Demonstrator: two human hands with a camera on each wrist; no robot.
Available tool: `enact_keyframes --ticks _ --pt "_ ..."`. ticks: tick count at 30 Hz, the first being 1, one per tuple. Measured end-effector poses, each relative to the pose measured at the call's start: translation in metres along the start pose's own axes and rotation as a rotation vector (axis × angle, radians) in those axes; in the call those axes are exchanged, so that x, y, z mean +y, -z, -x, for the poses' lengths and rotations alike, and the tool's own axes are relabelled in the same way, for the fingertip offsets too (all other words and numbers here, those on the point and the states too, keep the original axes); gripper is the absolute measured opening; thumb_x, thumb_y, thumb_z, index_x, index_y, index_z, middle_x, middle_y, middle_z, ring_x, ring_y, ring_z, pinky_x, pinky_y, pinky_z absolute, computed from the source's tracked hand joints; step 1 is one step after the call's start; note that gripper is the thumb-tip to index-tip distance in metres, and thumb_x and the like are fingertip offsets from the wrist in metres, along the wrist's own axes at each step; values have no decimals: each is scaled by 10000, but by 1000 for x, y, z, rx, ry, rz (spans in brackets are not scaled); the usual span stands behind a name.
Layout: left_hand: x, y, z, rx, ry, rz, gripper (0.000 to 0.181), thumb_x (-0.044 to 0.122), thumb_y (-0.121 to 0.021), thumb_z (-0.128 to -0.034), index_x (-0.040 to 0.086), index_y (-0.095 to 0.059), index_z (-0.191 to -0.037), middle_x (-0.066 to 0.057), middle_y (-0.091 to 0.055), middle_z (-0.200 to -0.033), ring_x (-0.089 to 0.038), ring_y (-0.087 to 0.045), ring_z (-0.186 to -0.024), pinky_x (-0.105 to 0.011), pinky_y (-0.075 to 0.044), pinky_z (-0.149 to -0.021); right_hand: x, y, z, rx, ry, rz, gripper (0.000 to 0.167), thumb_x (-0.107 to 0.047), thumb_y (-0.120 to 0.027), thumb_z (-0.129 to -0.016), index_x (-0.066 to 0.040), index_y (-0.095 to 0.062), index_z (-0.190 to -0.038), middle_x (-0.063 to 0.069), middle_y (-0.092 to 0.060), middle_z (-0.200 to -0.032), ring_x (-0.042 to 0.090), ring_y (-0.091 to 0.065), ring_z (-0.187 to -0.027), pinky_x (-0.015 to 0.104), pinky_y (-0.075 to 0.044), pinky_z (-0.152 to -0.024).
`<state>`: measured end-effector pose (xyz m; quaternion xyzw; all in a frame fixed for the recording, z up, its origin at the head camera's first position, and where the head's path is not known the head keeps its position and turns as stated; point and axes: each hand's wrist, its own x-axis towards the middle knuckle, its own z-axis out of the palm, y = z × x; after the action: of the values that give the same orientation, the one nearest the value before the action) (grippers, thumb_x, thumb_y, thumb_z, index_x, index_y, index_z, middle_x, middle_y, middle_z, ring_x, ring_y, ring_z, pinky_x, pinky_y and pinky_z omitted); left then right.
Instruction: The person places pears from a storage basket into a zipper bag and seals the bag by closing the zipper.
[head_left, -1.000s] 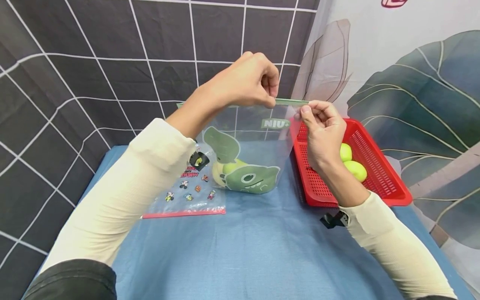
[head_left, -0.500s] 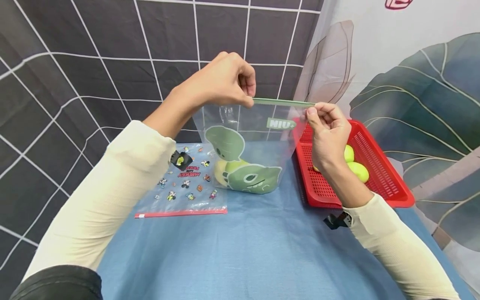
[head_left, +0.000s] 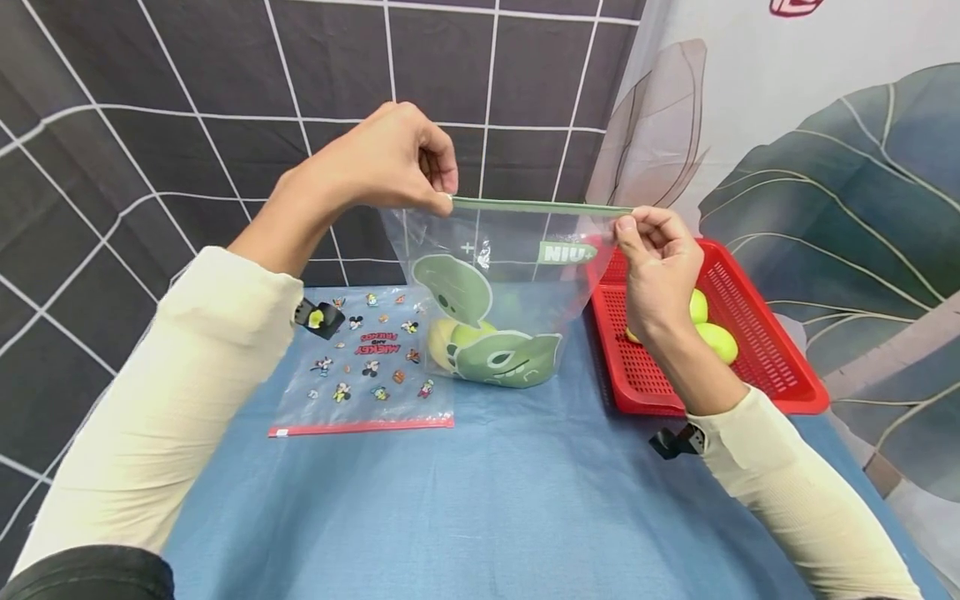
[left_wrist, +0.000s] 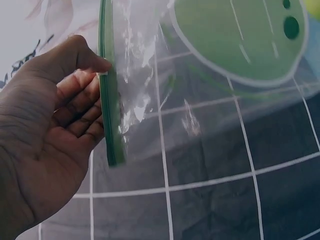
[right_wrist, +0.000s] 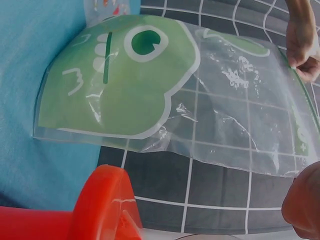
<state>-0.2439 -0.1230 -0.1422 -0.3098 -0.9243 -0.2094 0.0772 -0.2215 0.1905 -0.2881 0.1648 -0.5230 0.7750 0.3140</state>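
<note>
A clear slider zip bag (head_left: 507, 360) with a green cartoon print hangs upright, its bottom at the blue cloth. Round yellow-green fruits (head_left: 441, 343) show through its lower left. My left hand (head_left: 386, 162) pinches the small white slider (left_wrist: 102, 74) on the bag's green zip strip (head_left: 540, 206) between thumb and a finger. At the strip's right end, my right hand (head_left: 660, 271) pinches the bag's top corner between thumb and index finger. Only a small part of that hand shows in the right wrist view.
A red basket (head_left: 798, 387) with a few yellow-green fruits (head_left: 716, 342) stands on the right, just behind my right forearm. Another clear zip bag (head_left: 360, 400), with small cartoon prints and a red strip, lies flat at left on the blue cloth (head_left: 480, 500).
My left hand has slid leftward along the zip strip, from near my right hand to toward the strip's left end. My right hand keeps its grip on the corner, nearly still.
</note>
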Motion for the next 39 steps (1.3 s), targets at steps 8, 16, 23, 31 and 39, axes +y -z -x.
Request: enact_keyframes --ticks 8,16,23,31,39 --pt "-11 6 12 25 41 3 55 135 -882 -833 147 -832 -851 76 -754 -751 -59 -649 -694 -153 -508 -652 -2 2 -1 25 -19 2 253 130 -711 -1013 -108 -762 -944 -7 -783 -841 96 -727 -737 171 -637 -787" --pt "-26 13 21 26 123 51 104 162 -911 -823 119 -844 -889 132 -726 -732 -48 -629 -687 -159 -483 -645 -5 4 -1 58 -44 -36 214 139 -703 -1012 -55 -756 -939 28 -782 -846 111 -715 -736 180 -635 -768" --pt "-37 14 32 54 143 102 80 112 -900 -821 107 -841 -875 123 -734 -729 -74 -630 -681 -166 -492 -623 -4 7 0 44 -35 7 235 130 -710 -1014 -88 -767 -947 2 -784 -863 95 -715 -762 170 -642 -795" --pt "-44 11 35 67 122 154 79 76 -899 -823 100 -839 -868 120 -740 -728 -77 -638 -663 -154 -494 -617 -2 8 -1 17 -12 61 281 122 -710 -1020 -144 -772 -955 -31 -778 -858 80 -721 -773 155 -643 -807" --pt "-48 7 38 89 109 178 73 76 -845 -866 75 -831 -938 110 -738 -758 -81 -652 -705 -150 -505 -663 -1 7 -1 21 -14 47 252 120 -725 -1016 -121 -780 -966 -9 -780 -862 96 -730 -772 165 -643 -798"
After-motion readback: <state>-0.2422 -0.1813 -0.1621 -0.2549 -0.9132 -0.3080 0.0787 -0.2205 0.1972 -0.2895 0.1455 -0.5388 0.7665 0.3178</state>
